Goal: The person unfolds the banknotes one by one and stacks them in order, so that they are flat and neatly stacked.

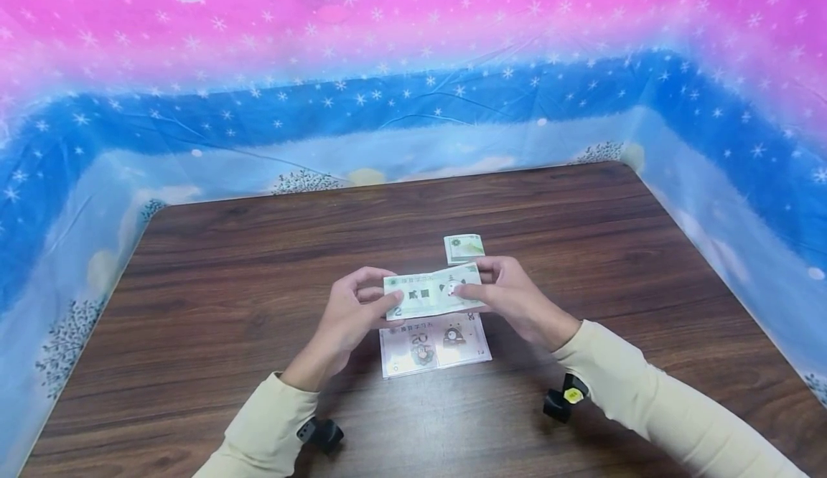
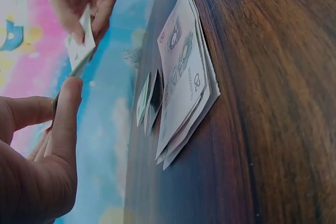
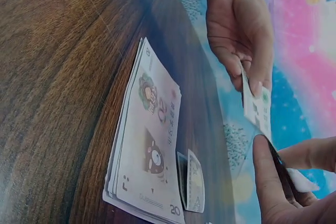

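Observation:
Between both hands a pale green play banknote is held above the table, slightly bowed. My left hand pinches its left end, thumb on the printed face and fingers behind. At the other end my right hand grips it the same way, thumb on the face. Below lies a small stack of pinkish banknotes marked 20, its far edge hidden under the green note in the head view. Beyond the hands rests a folded green banknote; in the right wrist view this folded note stands partly open.
A dark wood-grain table carries everything. Behind it and at its sides hangs a pink and blue cloth with snowflakes. Black wrist cameras are strapped below both sleeves.

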`<state>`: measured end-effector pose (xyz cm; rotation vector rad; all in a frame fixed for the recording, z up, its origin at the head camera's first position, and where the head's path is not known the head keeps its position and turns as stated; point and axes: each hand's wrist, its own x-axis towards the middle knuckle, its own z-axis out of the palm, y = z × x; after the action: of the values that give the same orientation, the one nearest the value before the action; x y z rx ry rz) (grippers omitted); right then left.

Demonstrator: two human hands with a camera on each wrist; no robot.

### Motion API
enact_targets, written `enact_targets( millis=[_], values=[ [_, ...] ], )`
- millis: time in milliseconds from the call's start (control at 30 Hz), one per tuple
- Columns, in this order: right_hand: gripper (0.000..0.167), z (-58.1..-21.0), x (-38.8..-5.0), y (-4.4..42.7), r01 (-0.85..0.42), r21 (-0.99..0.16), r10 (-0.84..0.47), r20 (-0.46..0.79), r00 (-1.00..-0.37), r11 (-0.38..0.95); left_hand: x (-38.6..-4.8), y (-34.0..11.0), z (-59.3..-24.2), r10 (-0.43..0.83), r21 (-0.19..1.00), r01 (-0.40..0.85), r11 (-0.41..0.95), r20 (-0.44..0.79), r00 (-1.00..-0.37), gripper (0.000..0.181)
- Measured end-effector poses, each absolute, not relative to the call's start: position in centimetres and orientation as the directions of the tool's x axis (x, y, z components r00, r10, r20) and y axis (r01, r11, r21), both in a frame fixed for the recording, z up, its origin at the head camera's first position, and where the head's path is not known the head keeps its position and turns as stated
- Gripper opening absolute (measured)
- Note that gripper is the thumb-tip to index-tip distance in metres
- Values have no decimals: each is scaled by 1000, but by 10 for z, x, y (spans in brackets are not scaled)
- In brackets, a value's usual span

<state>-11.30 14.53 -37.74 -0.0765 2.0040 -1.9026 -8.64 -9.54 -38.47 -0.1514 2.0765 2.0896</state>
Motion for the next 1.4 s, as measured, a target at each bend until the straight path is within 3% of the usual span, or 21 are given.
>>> enact_targets(
  millis=[233, 600, 700, 833, 1033, 1400],
  values=[
    [37, -381, -115, 147, 231, -967, -273, -251, -929, 104, -88, -99, -389, 85, 963, -254, -94, -246, -965, 30],
    [38, -381, -117, 152, 231, -962, -267, -263, -927, 146, -88, -104, -386, 95, 961, -270, -67, -263, -960, 29],
    [32, -382, -117, 153, 198, -952, -246, -255, -935, 235, -88, -107, -385, 110, 964, -264, 17, -264, -958, 30],
    [23, -384, -117, 157, 62, -919, -258, -174, -950, 390, -87, -112, -384, 166, 961, -218, 171, -246, -955, 31],
    [16, -389, -113, 159, -158, -837, -390, -71, -918, 525, -86, -116, -386, 265, 904, -132, 407, -255, -930, 32],
    [20, -404, -109, 156, -285, -669, -429, -56, -902, 686, -80, -107, -395, 260, 747, -40, 663, -281, -924, 29]
  ],
)
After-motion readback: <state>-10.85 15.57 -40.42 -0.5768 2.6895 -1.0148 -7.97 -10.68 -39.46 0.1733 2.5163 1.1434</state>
